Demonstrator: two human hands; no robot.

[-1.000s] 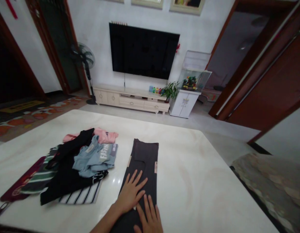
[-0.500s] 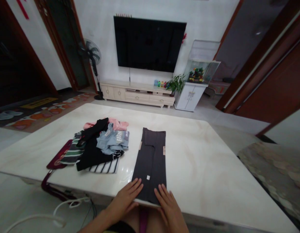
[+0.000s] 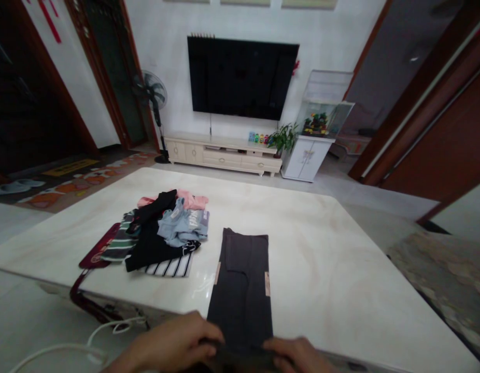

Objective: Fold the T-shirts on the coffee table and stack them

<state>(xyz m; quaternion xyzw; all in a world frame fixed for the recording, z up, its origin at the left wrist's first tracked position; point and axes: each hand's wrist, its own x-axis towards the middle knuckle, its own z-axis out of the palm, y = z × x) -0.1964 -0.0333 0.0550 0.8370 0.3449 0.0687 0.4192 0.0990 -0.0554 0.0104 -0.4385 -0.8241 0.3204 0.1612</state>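
- Centrally, in the lower half of the frame, a folded dark-grey garment lay flat on the pale marbled surface, with a light patch on each long side.
- Its long axis ran up the frame, away from the hands, its far end at the middle and its near end at the bottom edge.
- The left hand and the right hand flanked that near end, each grasping a corner between thumb and fingers; both touched it, so neither was nearer.
- The strip between them was blurred, and how far it was raised could not be told.
- Left of centre, apart from the garment, sat a light-blue top, a black garment and white striped cloth, heaped together.
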